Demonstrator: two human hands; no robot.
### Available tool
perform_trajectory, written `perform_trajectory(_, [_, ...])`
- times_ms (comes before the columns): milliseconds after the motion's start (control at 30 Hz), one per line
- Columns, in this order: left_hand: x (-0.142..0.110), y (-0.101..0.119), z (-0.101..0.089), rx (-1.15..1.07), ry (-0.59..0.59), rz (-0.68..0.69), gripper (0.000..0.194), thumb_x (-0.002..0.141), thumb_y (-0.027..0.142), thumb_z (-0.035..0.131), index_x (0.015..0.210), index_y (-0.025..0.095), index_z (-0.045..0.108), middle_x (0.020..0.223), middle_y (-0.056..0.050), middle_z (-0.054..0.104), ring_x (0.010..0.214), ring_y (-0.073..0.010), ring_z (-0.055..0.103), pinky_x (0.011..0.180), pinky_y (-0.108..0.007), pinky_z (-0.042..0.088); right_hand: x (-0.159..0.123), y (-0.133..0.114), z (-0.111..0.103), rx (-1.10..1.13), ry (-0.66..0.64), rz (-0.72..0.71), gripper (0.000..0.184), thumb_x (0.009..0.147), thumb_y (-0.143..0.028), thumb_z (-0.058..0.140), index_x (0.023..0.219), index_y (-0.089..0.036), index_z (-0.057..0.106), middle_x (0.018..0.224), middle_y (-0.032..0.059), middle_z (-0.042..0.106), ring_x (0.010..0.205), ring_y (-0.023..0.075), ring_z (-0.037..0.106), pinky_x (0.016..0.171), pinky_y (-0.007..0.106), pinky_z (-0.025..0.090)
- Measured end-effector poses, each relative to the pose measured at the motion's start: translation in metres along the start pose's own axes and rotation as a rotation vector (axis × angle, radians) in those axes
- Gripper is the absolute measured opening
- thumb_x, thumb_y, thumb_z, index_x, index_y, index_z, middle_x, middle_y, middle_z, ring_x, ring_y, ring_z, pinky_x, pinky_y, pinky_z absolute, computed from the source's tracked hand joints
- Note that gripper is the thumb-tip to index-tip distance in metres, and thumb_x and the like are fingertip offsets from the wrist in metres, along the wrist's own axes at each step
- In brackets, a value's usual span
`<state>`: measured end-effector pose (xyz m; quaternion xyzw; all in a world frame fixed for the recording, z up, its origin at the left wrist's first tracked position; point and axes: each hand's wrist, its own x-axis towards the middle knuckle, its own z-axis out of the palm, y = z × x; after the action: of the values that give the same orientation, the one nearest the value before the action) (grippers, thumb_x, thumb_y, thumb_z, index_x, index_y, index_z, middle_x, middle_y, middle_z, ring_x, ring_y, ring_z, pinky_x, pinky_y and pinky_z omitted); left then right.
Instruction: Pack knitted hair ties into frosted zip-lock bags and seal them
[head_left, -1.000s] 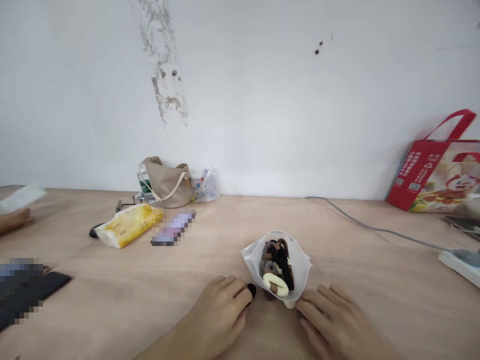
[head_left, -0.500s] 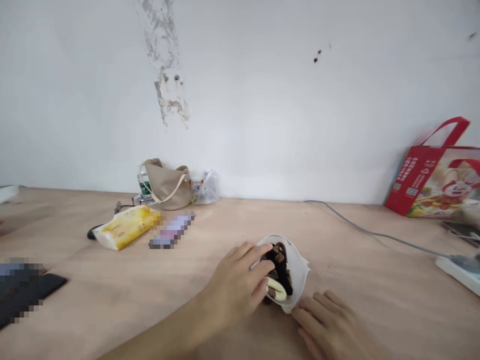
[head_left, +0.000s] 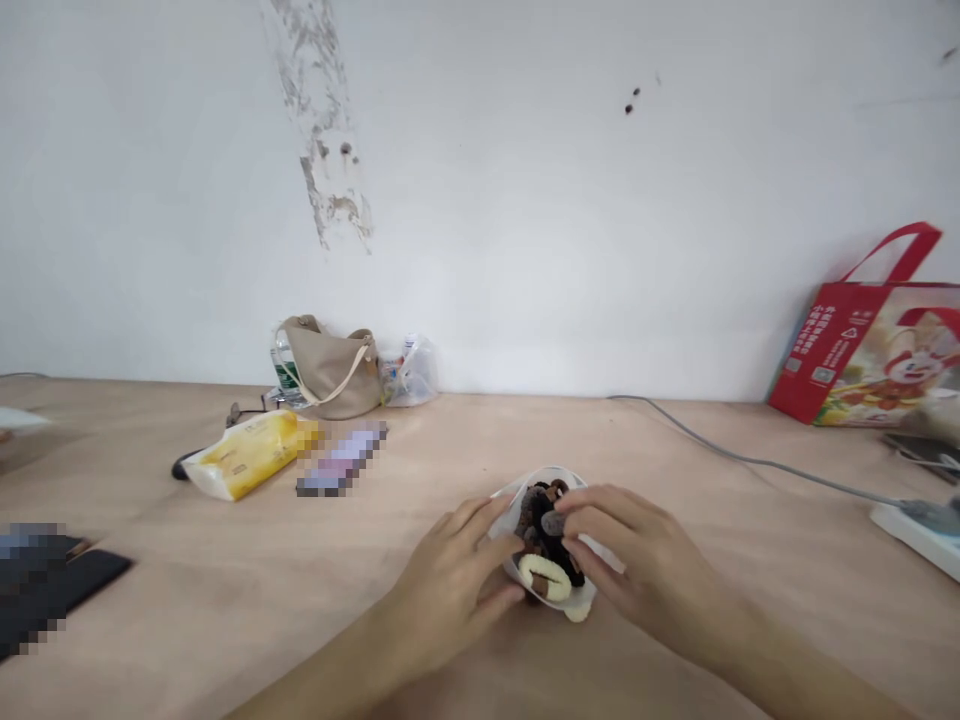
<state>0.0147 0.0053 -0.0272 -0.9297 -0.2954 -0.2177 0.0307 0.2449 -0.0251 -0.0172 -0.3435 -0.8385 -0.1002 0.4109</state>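
A small white open-topped bag (head_left: 556, 473) stands on the table in front of me, filled with fuzzy hair ties. Black (head_left: 553, 548), brown and grey ones crowd inside, and a cream hair tie (head_left: 544, 578) lies at the near side. Part of another cream one (head_left: 577, 611) pokes out below the rim. My left hand (head_left: 461, 565) grips the bag's left side, thumb low and fingers higher. Between the thumb and fingers of my right hand (head_left: 637, 545) is a grey hair tie (head_left: 553, 523), held over the bag's opening. My fingers cover the bag's right wall.
To the left lie a yellow tissue pack (head_left: 255, 452), a blurred-out phone (head_left: 343, 460) and a dark object (head_left: 75, 590). A beige handbag (head_left: 337, 375) and a clear plastic bag (head_left: 415, 372) stand by the wall. At right are a red shopping bag (head_left: 840, 345), cable (head_left: 720, 455) and power strip (head_left: 911, 540).
My right hand has risen from the table beside the bag to its opening and taken a grey hair tie. My left hand has drawn its fingers out of the bag to its left side.
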Motion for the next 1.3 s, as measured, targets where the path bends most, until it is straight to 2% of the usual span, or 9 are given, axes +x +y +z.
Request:
perform_trajectory(133, [0.007, -0.003, 0.002, -0.044, 0.073, 0.002, 0.006, 0.089, 0.024, 0.059, 0.09, 0.021, 0.064, 0.105, -0.007, 0.065, 0.096, -0.0228, 0.059, 0.081, -0.035, 0.05, -0.005, 0.01, 0.004, 0.044, 0.066, -0.046, 0.019, 0.088, -0.009, 0.047, 0.099, -0.021, 0.056, 0.094, 0.006, 0.069, 0.083, 0.0157, 0.066, 0.074, 0.027, 0.053])
perform_trajectory(267, [0.009, -0.009, 0.005, -0.055, 0.276, -0.034, 0.021, 0.094, 0.029, 0.051, 0.078, 0.018, 0.06, 0.085, -0.005, 0.062, 0.079, -0.0191, 0.058, 0.07, -0.03, 0.048, -0.038, 0.0, -0.001, -0.035, 0.027, -0.162, 0.023, 0.087, -0.003, 0.043, 0.098, -0.018, 0.056, 0.085, 0.0057, 0.069, 0.072, 0.0157, 0.064, 0.066, 0.025, 0.05])
perform_trajectory(400, [0.011, -0.012, 0.004, -0.11, 0.369, -0.178, 0.02, 0.094, 0.028, 0.05, 0.078, 0.02, 0.057, 0.083, -0.002, 0.059, 0.078, -0.0166, 0.059, 0.07, -0.027, 0.047, -0.058, -0.005, 0.016, -0.115, -0.113, -0.08, 0.025, 0.088, -0.006, 0.038, 0.098, -0.019, 0.057, 0.089, 0.0057, 0.07, 0.07, 0.0168, 0.064, 0.063, 0.026, 0.048])
perform_trajectory(500, [0.009, -0.015, 0.002, -0.138, 0.331, -0.143, 0.018, 0.093, 0.025, 0.05, 0.077, 0.02, 0.057, 0.085, -0.002, 0.061, 0.076, -0.0149, 0.062, 0.069, -0.024, 0.049, -0.059, -0.004, 0.031, -0.116, -0.163, -0.015, 0.021, 0.089, -0.008, 0.039, 0.086, -0.021, 0.056, 0.078, 0.0023, 0.067, 0.063, 0.016, 0.06, 0.058, 0.026, 0.045])
perform_trajectory(633, [-0.001, -0.02, -0.001, -0.116, 0.192, 0.048, 0.019, 0.092, 0.018, 0.046, 0.08, 0.02, 0.061, 0.098, -0.007, 0.067, 0.084, -0.0165, 0.067, 0.075, -0.024, 0.051, -0.053, -0.008, 0.02, -0.102, -0.05, -0.158, 0.025, 0.089, -0.007, 0.037, 0.076, -0.021, 0.053, 0.062, -0.0012, 0.06, 0.051, 0.0132, 0.053, 0.054, 0.026, 0.04])
perform_trajectory(733, [-0.007, -0.022, -0.003, -0.096, 0.162, 0.105, 0.02, 0.091, 0.014, 0.045, 0.083, 0.02, 0.062, 0.099, -0.007, 0.07, 0.084, -0.0169, 0.068, 0.076, -0.024, 0.053, -0.043, -0.014, 0.001, -0.095, 0.008, -0.275, 0.022, 0.088, -0.004, 0.042, 0.081, -0.019, 0.056, 0.072, 0.0028, 0.066, 0.06, 0.0137, 0.059, 0.066, 0.027, 0.045])
perform_trajectory(900, [-0.009, -0.021, -0.005, -0.057, 0.195, 0.123, 0.023, 0.092, 0.013, 0.043, 0.083, 0.02, 0.063, 0.098, -0.007, 0.072, 0.082, -0.0162, 0.069, 0.075, -0.023, 0.053, -0.018, -0.013, 0.004, -0.117, 0.04, -0.184, 0.023, 0.086, -0.002, 0.045, 0.098, -0.016, 0.06, 0.095, 0.0102, 0.069, 0.079, 0.0181, 0.065, 0.074, 0.03, 0.05])
perform_trajectory(1133, [-0.012, -0.027, -0.007, -0.159, 0.182, -0.1, 0.022, 0.09, 0.016, 0.039, 0.078, 0.02, 0.057, 0.101, -0.007, 0.071, 0.085, -0.0177, 0.068, 0.075, -0.025, 0.052, -0.029, -0.013, 0.018, -0.019, 0.016, -0.206, 0.026, 0.084, 0.0, 0.04, 0.088, -0.019, 0.058, 0.076, 0.0037, 0.068, 0.063, 0.0147, 0.061, 0.065, 0.028, 0.047])
perform_trajectory(1300, [-0.011, -0.031, -0.002, -0.328, 0.202, -0.33, 0.019, 0.092, 0.022, 0.034, 0.081, 0.022, 0.049, 0.097, -0.004, 0.071, 0.085, -0.0172, 0.067, 0.073, -0.025, 0.05, -0.044, -0.008, 0.039, -0.042, -0.198, 0.022, 0.037, 0.085, -0.006, 0.041, 0.116, -0.022, 0.055, 0.101, 0.0057, 0.068, 0.083, 0.019, 0.061, 0.071, 0.029, 0.045])
